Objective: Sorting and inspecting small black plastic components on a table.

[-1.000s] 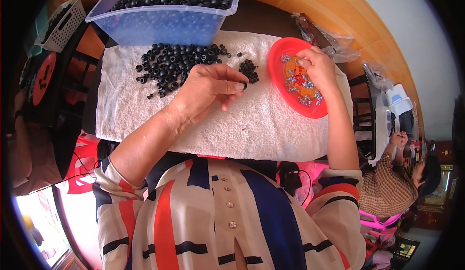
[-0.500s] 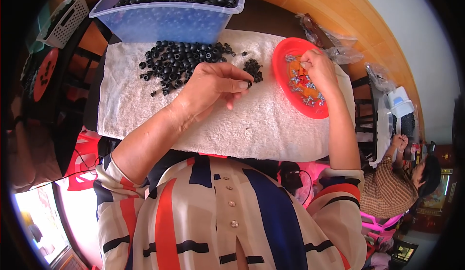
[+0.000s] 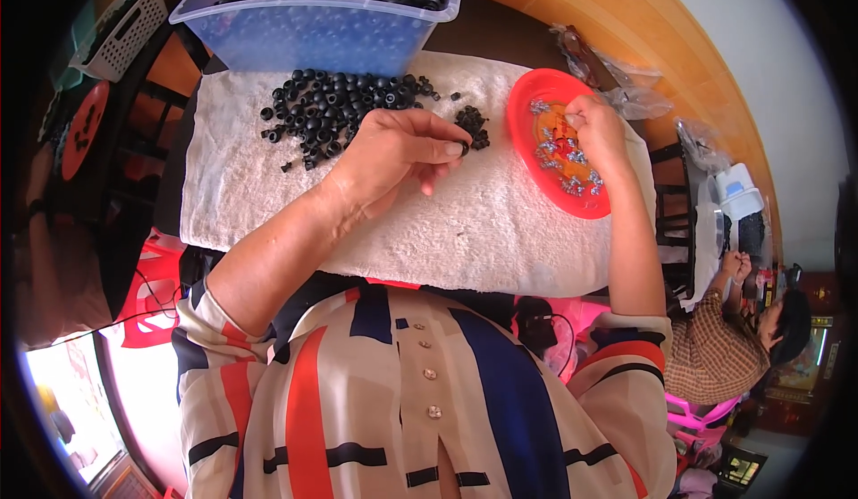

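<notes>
Between the thumb and forefinger of my left hand [image 3: 402,152] is a small round black plastic piece [image 3: 463,148], mostly covered by the fingertips. My right hand [image 3: 593,132] is over a red oval plate [image 3: 534,170], its thumb and fingers pinched together; whether anything is in the pinch is too small to tell. Small silvery metal parts [image 3: 576,181] lie scattered on the plate. Beyond my left hand spreads a pile of round black plastic caps [image 3: 326,110]. A little heap of smaller black pieces [image 3: 471,125] sits between that pile and the plate.
A white towel [image 3: 429,244] covers the table. At its far edge stands a clear plastic bin [image 3: 313,38] full of black caps. Plastic bags [image 3: 639,101] lie beyond the plate. Far right, a person in a checked shirt [image 3: 715,347] sits working; a white basket [image 3: 125,38] is far left.
My right hand has shifted slightly right over the plate, its fingers still pinched. My left hand keeps the black piece in nearly the same place.
</notes>
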A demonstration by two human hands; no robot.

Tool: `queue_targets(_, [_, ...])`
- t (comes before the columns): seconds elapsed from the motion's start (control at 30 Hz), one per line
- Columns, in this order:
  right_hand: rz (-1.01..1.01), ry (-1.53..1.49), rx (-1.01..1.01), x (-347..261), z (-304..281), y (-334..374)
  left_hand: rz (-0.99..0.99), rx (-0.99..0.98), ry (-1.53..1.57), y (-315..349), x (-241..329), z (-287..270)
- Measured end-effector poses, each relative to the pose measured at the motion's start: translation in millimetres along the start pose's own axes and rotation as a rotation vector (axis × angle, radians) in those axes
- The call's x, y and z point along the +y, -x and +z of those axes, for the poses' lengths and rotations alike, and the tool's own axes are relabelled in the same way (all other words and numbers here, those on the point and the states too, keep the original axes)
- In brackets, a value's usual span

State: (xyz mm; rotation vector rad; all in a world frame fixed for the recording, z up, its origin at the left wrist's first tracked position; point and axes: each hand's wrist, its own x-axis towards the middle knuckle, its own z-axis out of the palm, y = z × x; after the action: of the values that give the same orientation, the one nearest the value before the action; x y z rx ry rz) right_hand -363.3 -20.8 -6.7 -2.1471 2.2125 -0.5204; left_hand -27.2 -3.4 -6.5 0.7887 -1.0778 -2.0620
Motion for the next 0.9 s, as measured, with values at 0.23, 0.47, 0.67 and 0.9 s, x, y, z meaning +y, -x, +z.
queue_targets(0.23, [-0.129,0.296,-0.001,-13,-3,3,-0.035,-0.039,0.093,-3,0,-3])
queue_targets(0.47, [-0.104,-1.065,0.002,-130,-17,42,-0.026,-0.057,0.183,-2,0,-6])
queue_targets(0.67, [-0.075,-1.340,-0.136,-170,5,58,0.027,-0.003,0.181,0,1,0])
queue_targets(0.9, [-0.092,-1.251,0.002,-169,15,59,0.048,0.019,0.199,2,1,0])
